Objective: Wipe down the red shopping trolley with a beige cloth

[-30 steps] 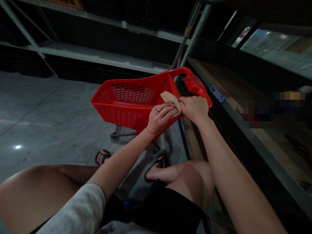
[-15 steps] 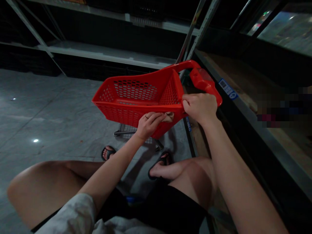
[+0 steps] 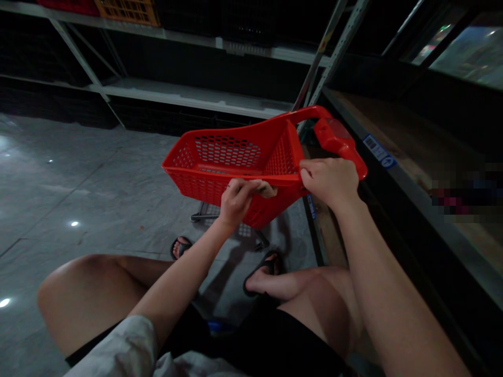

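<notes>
A red plastic shopping cart [image 3: 275,204] with perforated sides stands in front of me on its grey wheeled frame, and no goods show in its basket. My left hand [image 3: 236,199] is closed on a crumpled beige cloth [image 3: 268,189], which lies against the near side of the basket just below the rim. Closed around the red frame beside the handle is my right hand [image 3: 330,178], at the basket's right end. The cart's thick red handle [image 3: 338,136] curves away beyond that hand.
Behind the cart runs a metal shelf rack [image 3: 196,99] with dark crates and an orange crate [image 3: 128,10]. A low wooden ledge with a dark edge and a blue label [image 3: 379,151] borders my right side. Grey floor [image 3: 98,188] spreads to the left; my sandalled feet are beneath the cart.
My left hand and the cloth have shifted slightly left along the basket side, the wrist now more bent. The whole view has moved a little; my right hand keeps its grip.
</notes>
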Demonstrator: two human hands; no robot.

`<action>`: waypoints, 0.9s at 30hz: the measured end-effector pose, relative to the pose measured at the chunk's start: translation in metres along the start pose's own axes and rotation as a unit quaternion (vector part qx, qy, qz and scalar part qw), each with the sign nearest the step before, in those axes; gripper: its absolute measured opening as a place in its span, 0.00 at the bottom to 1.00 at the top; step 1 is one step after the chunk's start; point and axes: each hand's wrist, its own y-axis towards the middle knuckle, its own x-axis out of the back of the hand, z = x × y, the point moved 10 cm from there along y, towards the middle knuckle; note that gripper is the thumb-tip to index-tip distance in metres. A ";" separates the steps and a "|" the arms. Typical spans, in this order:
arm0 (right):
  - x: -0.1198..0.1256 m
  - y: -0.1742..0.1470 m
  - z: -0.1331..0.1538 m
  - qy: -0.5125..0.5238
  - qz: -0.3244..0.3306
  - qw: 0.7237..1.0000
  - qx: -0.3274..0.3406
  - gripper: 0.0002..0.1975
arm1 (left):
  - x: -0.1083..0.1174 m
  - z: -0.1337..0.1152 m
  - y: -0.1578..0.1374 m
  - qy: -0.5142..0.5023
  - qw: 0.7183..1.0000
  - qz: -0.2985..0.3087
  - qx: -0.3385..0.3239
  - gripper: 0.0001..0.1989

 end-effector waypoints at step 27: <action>-0.025 0.025 0.111 0.066 0.034 0.996 0.040 0.22 | -0.017 0.063 -0.070 0.027 0.983 0.179 0.001 0.10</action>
